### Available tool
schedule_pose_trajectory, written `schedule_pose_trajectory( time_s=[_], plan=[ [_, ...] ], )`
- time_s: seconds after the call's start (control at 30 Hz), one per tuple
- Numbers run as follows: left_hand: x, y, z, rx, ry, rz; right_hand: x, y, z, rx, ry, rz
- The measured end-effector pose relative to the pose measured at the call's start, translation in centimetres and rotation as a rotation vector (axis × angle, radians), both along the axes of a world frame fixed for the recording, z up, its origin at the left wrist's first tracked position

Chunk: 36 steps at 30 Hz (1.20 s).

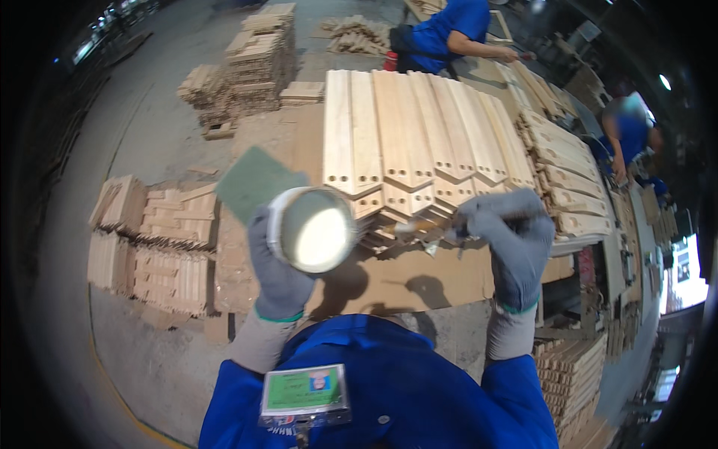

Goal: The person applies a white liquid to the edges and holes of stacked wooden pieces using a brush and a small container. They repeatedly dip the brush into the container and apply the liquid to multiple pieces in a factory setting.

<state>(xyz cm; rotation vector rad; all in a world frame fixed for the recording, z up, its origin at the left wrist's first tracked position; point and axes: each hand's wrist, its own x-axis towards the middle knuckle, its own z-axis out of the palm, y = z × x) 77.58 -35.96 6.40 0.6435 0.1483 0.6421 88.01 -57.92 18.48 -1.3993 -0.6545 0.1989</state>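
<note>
My left hand [275, 273], in a grey glove, grips a round white tub [314, 228] filled with pale glue or paste, tilted toward me, together with a green abrasive pad [254, 181] that sticks up behind it. My right hand [508, 239], also gloved, is closed on a thin brush [419, 224] whose wooden handle points left toward the tub. Both hands hover over the near ends of a layered stack of pale wooden slats [419, 135] with drilled holes and pointed ends, lying on cardboard [404, 280].
Bundles of short wooden pieces [161, 247] lie on the floor to my left, taller stacks [254, 60] farther back. More slat piles [568, 194] sit on the right. Two people in blue [449, 30] [632, 135] work at the far side.
</note>
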Motion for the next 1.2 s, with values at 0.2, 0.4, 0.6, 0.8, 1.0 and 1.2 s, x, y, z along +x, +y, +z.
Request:
schedule_pose_trajectory(
  time_s=[0.2, 0.4, 0.6, 0.8, 1.0, 1.2],
  plan=[
    [0.6, -1.2, 2.7, -0.032, -0.161, -0.346, -2.2, 0.7, -3.8, 0.001, -0.238, 0.177],
    [0.9, -1.7, 2.7, -0.069, -0.173, -0.276, -4.2, 1.7, -2.7, 0.074, -0.090, 0.015],
    [0.8, -2.0, 1.8, -0.130, -0.150, -0.169, -5.3, 1.9, -3.6, 0.150, -0.053, 0.076],
    [0.9, -2.8, 2.9, -0.067, -0.207, -0.085, -5.9, 0.7, -2.9, -0.331, -0.570, 0.254],
    [1.0, -2.2, 0.0, 0.266, 0.033, 0.148, -2.2, 0.1, -2.8, 0.001, -0.697, 0.193],
    [0.1, -0.1, -2.0, 0.172, 0.023, 0.139, 8.0, -1.5, -2.6, -0.294, -0.182, -0.287]
  ],
)
